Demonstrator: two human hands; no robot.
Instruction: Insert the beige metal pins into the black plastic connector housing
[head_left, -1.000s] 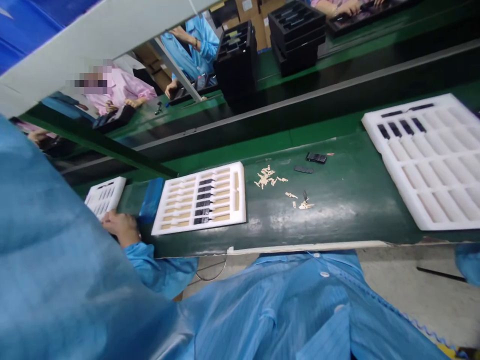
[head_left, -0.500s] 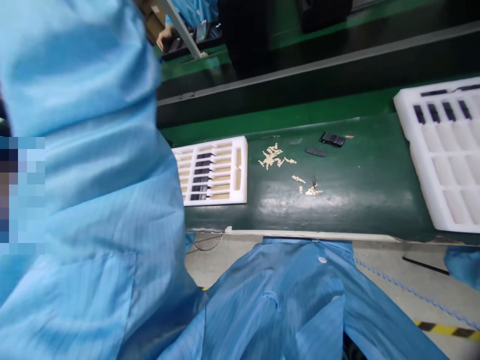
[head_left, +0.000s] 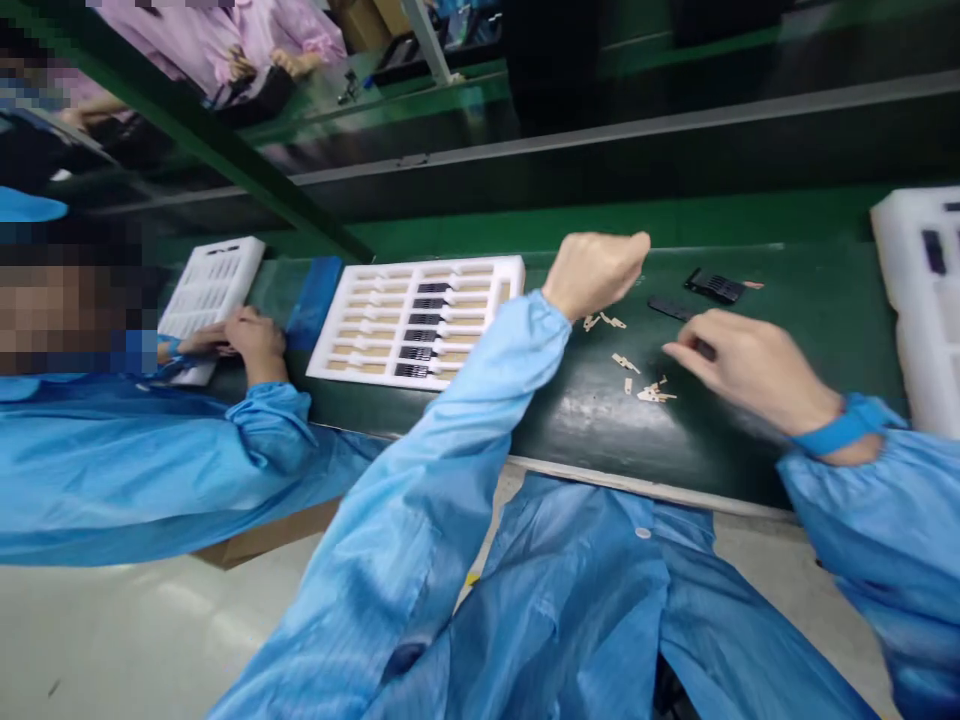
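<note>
Light, stiff, best held by the edges

Find the slotted black part (head_left: 718,288) lying on the green desk (head_left: 585,425), beside the flat black strip (head_left: 669,308) and just beyond the right hand (head_left: 757,365). Looks like moulded plastic: likely light and stiff, perhaps slick on the faces, best pinched by the outer edges, away from the fine slots. Judge the cream pieces (head_left: 654,393), scattered nearer the front edge, thin and probably easy to bend or snap; better lifted singly by the broad end. See the left hand (head_left: 596,272) over the desk with curled fingers, the right with thumb and fingers bent inward. Cannot tell, for blur and angle, of full closure or anything gripped in either
</note>
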